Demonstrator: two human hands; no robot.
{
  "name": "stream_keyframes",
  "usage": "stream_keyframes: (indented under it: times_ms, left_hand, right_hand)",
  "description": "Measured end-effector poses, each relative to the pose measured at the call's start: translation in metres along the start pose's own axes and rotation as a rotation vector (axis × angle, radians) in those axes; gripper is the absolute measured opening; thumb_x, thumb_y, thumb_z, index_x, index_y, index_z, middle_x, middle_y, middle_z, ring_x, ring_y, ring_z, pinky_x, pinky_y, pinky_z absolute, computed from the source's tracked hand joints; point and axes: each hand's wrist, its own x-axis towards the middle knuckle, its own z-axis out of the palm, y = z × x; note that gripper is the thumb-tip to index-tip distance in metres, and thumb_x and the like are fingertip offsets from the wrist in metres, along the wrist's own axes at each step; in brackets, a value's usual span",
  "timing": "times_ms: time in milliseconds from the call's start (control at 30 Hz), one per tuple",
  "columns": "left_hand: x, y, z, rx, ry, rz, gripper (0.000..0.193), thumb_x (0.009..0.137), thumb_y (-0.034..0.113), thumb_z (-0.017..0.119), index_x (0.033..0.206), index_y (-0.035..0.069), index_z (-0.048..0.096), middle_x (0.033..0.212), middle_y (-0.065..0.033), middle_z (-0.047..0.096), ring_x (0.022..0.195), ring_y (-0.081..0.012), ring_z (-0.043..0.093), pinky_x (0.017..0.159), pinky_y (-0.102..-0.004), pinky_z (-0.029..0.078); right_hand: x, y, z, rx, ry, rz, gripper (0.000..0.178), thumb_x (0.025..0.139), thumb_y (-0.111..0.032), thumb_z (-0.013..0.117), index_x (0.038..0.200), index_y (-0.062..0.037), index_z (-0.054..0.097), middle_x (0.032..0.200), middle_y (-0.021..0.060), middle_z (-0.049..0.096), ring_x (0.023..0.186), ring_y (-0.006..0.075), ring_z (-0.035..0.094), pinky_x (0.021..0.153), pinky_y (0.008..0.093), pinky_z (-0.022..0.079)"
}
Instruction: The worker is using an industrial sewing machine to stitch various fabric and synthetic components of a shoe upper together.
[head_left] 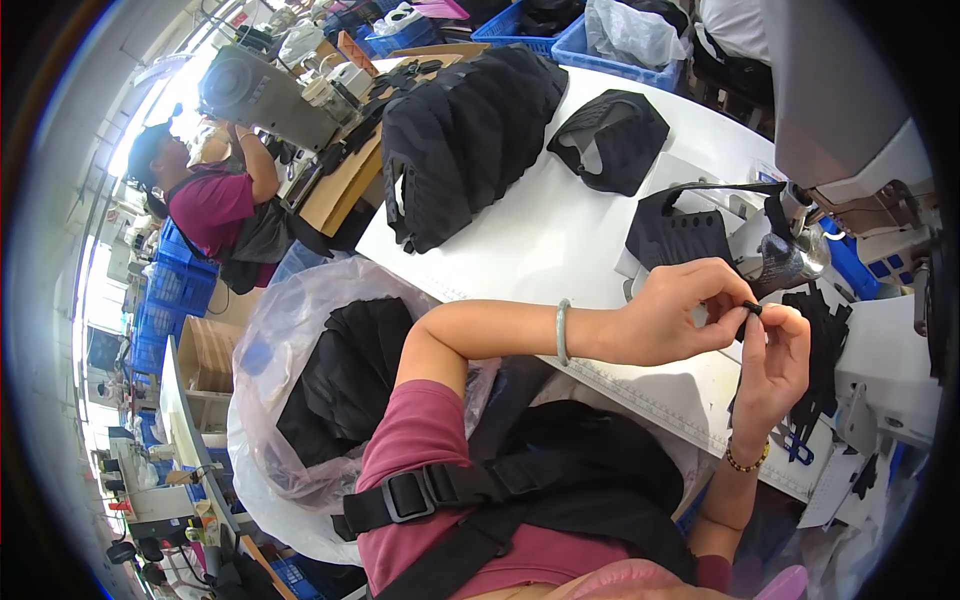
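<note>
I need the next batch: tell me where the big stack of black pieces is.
In the head view the stack of black pieces lies on the white table, upper centre, left of a single black piece.

Both hands, left hand & right hand, are pinching matt black cloth strip. Smooth white table is showing semi-gloss; clear plastic bag is looking glossy, crinkly; machine head is shining metal.

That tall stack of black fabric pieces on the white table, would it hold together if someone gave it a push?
Probably not well. The stack of black fabric pieces already leans, its layers fanned out, so a push would likely slide them apart. The pieces look thin and soft, so probably floppy and light. The smooth white table would offer little grip.
</note>
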Motion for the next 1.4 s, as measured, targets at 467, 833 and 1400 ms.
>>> stream_keyframes:
  times_ms: [467, 833, 1400]
  left_hand:
    - [0.004, -0.002, 0.005, 0.004, -0.020, -0.070, 0.014, 0.080, -0.002, 0.062, 0.094, 0.000, 0.061, 0.082, -0.0044, 0.061, 0.071, -0.0090, 0.063, 0.064, -0.0218, 0.053]
    - [0.003, 0.001, 0.002, -0.106, -0.012, -0.289, 0.014, 0.083, -0.001, 0.060, 0.097, -0.003, 0.060, 0.086, -0.0057, 0.062, 0.074, -0.0089, 0.062, 0.063, -0.0210, 0.051]
    - [0.002, -0.002, 0.006, 0.030, 0.003, -0.203, 0.011, 0.079, 0.000, 0.064, 0.090, -0.001, 0.062, 0.082, -0.0059, 0.063, 0.073, -0.0097, 0.064, 0.066, -0.0220, 0.052]
  right_hand:
    - [0.003, 0.001, -0.004, 0.024, 0.030, 0.054, 0.012, 0.083, 0.006, 0.058, 0.093, 0.0023, 0.053, 0.090, 0.0038, 0.052, 0.080, 0.0082, 0.050, 0.073, 0.0212, 0.042]
    - [0.010, 0.005, -0.004, 0.172, 0.004, 0.143, 0.008, 0.082, 0.001, 0.062, 0.089, 0.0002, 0.057, 0.084, 0.0010, 0.059, 0.075, 0.0052, 0.054, 0.070, 0.0197, 0.044]
    - [0.006, 0.005, -0.009, 0.162, -0.008, 0.149, 0.007, 0.083, -0.003, 0.063, 0.086, 0.0005, 0.059, 0.080, 0.0010, 0.060, 0.071, 0.0048, 0.053, 0.066, 0.0192, 0.044]
